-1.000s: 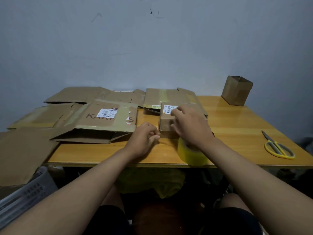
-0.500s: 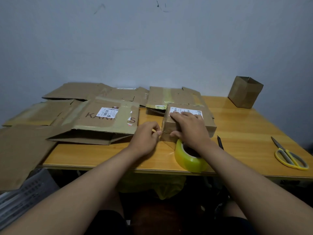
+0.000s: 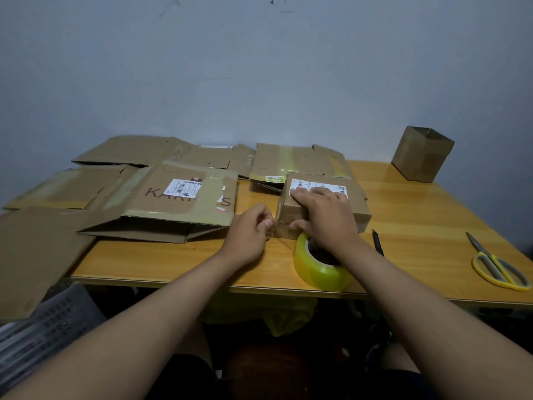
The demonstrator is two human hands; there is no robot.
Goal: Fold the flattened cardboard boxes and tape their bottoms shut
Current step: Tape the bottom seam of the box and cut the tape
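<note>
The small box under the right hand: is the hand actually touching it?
Touching. In the head view the right hand lies on the small box, its fingers spread over the top and the thumb against the near side.

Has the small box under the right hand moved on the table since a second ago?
Cannot tell: the small box seems turned, showing more of its label beside the flattened boxes, but the camera shifted too.
</note>
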